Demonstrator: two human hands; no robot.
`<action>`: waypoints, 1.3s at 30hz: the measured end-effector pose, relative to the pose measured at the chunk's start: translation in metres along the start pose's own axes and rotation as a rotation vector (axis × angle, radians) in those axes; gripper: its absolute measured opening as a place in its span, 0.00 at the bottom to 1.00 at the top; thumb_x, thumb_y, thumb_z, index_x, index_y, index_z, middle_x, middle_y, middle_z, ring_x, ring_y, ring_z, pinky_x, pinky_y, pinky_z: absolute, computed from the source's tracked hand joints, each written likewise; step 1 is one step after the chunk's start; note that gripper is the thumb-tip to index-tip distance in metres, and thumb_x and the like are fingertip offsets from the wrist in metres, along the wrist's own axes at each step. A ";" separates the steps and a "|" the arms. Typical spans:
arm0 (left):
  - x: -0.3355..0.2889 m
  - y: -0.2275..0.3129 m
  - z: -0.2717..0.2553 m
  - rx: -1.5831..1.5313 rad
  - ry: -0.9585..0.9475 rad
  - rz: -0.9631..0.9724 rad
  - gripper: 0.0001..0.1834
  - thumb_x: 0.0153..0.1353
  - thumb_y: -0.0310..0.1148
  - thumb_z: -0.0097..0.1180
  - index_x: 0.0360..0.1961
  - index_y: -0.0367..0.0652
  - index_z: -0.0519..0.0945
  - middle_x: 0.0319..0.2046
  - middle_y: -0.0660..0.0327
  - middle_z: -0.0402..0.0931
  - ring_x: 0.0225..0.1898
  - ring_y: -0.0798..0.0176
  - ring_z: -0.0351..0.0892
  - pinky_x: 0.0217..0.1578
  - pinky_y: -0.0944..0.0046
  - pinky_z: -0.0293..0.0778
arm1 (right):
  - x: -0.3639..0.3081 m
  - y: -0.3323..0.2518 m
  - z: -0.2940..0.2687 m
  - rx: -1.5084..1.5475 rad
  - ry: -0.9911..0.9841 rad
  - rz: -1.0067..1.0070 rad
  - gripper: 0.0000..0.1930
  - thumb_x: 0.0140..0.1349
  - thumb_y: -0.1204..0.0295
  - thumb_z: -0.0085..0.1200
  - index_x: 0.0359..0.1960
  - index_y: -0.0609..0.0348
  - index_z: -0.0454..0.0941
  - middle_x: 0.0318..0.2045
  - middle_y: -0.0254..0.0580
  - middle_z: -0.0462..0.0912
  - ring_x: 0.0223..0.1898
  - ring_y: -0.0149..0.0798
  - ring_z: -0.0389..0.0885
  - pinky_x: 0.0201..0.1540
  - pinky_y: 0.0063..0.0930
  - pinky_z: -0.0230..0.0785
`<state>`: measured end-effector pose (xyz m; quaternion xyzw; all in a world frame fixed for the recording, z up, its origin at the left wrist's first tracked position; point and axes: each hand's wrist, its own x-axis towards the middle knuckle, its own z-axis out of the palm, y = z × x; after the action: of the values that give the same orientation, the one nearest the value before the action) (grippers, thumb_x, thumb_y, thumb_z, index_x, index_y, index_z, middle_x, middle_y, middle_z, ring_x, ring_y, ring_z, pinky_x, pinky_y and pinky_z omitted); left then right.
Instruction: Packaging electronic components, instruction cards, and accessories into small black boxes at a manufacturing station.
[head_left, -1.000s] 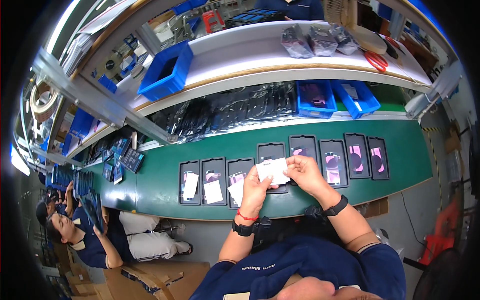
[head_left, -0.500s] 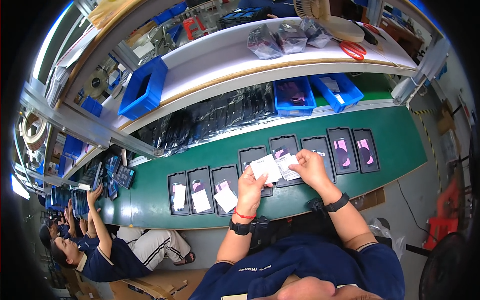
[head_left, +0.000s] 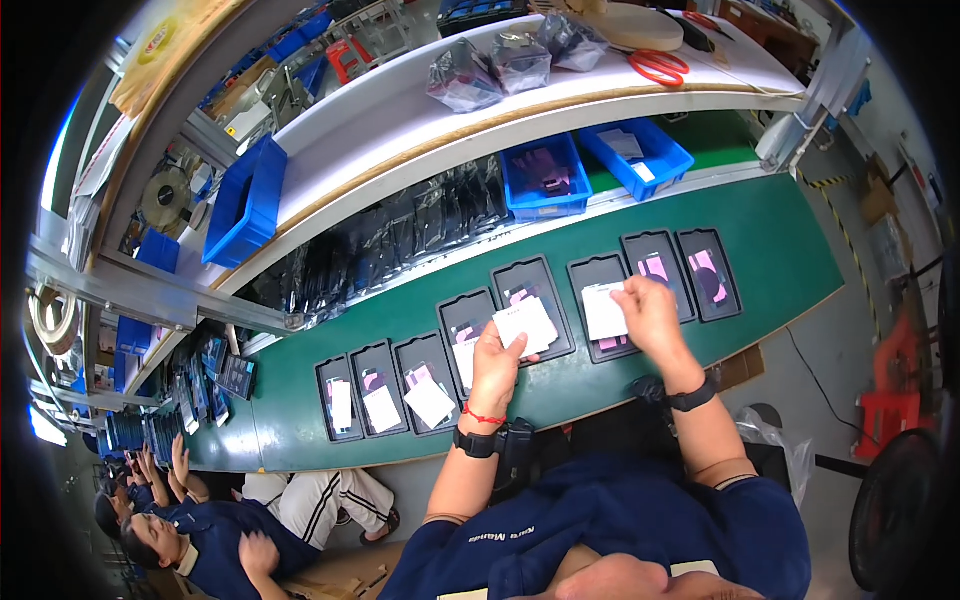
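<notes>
My left hand [head_left: 495,365] is closed on a small stack of white leaflets [head_left: 528,322], held over a black tray [head_left: 535,272] with pink pieces in it. My right hand [head_left: 652,318] pinches a single white leaflet [head_left: 604,314] above another black tray [head_left: 592,271] to the right. To the left of my left hand, several more trays hold white leaflets, such as the tilted leaflet [head_left: 429,403] and the leaflet [head_left: 381,410]. At the right, two trays show pink and dark pieces [head_left: 708,284] with no leaflet on them.
The trays stand on a green table [head_left: 780,255]. Behind them lie black plastic-wrapped items [head_left: 400,235] and two blue bins [head_left: 547,180]. A shelf above carries clear bags [head_left: 465,80] and red-handled scissors [head_left: 658,68]. Co-workers [head_left: 205,550] sit at the left.
My hands were together at the leaflets; now my right hand has moved right with one leaflet, over a tray. The view has shifted. A co-worker at the left has lowered an arm.
</notes>
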<state>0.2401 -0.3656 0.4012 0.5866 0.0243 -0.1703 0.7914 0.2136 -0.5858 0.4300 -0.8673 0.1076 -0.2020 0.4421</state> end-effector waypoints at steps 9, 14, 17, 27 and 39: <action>-0.013 0.017 -0.021 -0.204 0.000 0.088 0.13 0.59 0.21 0.49 0.46 0.35 0.69 0.40 0.56 0.76 0.38 0.63 0.78 0.30 0.67 0.75 | -0.006 0.026 -0.001 -0.202 -0.061 0.017 0.08 0.55 0.73 0.54 0.23 0.65 0.73 0.17 0.52 0.76 0.21 0.50 0.78 0.25 0.38 0.68; -0.019 0.019 -0.012 -0.176 -0.032 0.073 0.14 0.59 0.21 0.49 0.47 0.36 0.69 0.40 0.57 0.76 0.38 0.63 0.78 0.30 0.67 0.75 | -0.004 0.031 -0.003 0.499 -0.198 0.185 0.07 0.51 0.84 0.56 0.32 0.64 0.75 0.23 0.33 0.78 0.24 0.21 0.74 0.26 0.17 0.66; -0.021 0.014 0.015 -0.068 -0.180 -0.017 0.15 0.58 0.20 0.50 0.47 0.35 0.71 0.40 0.58 0.76 0.37 0.66 0.77 0.30 0.69 0.75 | -0.006 0.023 -0.005 0.585 -0.143 0.189 0.09 0.48 0.85 0.58 0.29 0.63 0.73 0.23 0.34 0.78 0.26 0.21 0.76 0.27 0.16 0.68; 0.000 -0.001 0.065 0.005 -0.257 -0.133 0.11 0.59 0.23 0.51 0.42 0.29 0.75 0.36 0.56 0.78 0.32 0.68 0.77 0.30 0.70 0.76 | 0.009 0.032 -0.043 0.598 0.020 0.238 0.02 0.54 0.80 0.57 0.28 0.66 0.79 0.23 0.37 0.80 0.25 0.24 0.77 0.27 0.16 0.69; 0.011 -0.003 0.084 -0.086 -0.225 -0.129 0.11 0.59 0.22 0.50 0.44 0.29 0.74 0.36 0.55 0.78 0.33 0.65 0.79 0.30 0.69 0.77 | 0.024 0.044 -0.028 0.674 -0.021 0.181 0.04 0.51 0.79 0.60 0.22 0.63 0.77 0.20 0.35 0.79 0.23 0.22 0.74 0.24 0.16 0.66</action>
<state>0.2362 -0.4479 0.4217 0.5266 -0.0196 -0.2845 0.8008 0.2226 -0.6402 0.4152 -0.6615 0.1070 -0.1773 0.7208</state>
